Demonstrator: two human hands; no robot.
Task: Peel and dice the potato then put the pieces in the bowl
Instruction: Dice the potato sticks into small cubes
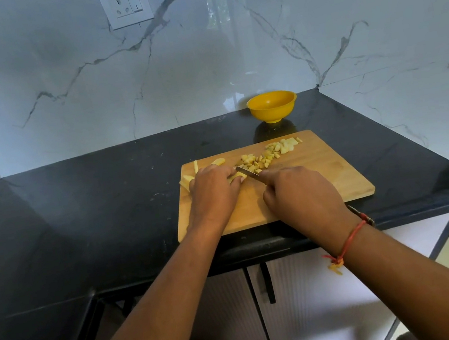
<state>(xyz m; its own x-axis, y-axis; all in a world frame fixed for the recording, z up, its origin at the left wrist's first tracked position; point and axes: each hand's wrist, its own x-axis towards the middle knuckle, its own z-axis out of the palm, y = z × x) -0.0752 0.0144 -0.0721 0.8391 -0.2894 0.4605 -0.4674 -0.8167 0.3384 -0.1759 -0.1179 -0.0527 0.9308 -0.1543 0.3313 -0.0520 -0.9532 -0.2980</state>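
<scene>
head cam: left hand (pixel 215 191) curled over potato strips (pixel 185 181) at left end of wooden cutting board (pixel 321 181), pinning them down. right hand (pixel 300 196) clenched round knife (pixel 247 173) handle, blade angled against strips right by left fingertips. diced potato pieces (pixel 262 159) strewn toward board's far right corner. yellow bowl (pixel 273 113) sits on black countertop (pixel 105 202) just behind board.

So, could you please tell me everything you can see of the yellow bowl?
The yellow bowl is round, glossy and plastic-looking, with a flared rim and a small foot. It stands upright on the black counter, just beyond the far edge of the cutting board, apart from it. It looks empty; nothing else touches it.
</scene>
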